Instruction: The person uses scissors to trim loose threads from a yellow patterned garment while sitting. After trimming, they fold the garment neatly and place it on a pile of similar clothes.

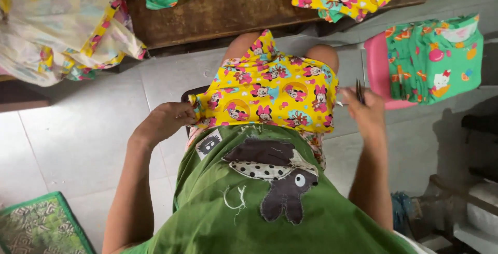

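Left hand (168, 121) curls closed at the lap; right hand (367, 113) is raised, fingers pinched.

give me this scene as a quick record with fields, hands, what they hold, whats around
view: head camera looking down at the lap
left hand: grips the left edge of a yellow printed garment spread on the lap
right hand: holds small dark snips at the garment's right edge
wearing: green shirt
to the right: stack of green printed clothes on a pink stool
ahead: wooden bench with more printed clothes
floor: pale tiles, green mat at lower left
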